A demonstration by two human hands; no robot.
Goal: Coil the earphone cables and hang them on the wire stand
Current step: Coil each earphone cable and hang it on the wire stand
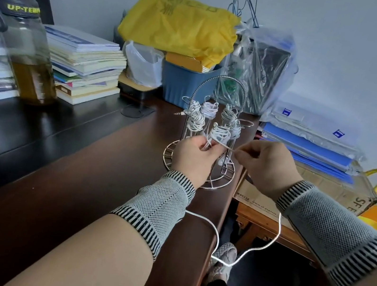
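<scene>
A person's two forearms, each in a grey knitted wrist sleeve, reach over a dark wooden desk. The left hand curls its fingers round loops of a white earphone cable. The right hand pinches the same cable between thumb and forefinger, pulling a short stretch taut between the hands. The slack hangs down past the desk edge. Just behind the hands stands the wire stand (several coiled white cables already hang on its hooks). A water bottle and stacked books sit left.
</scene>
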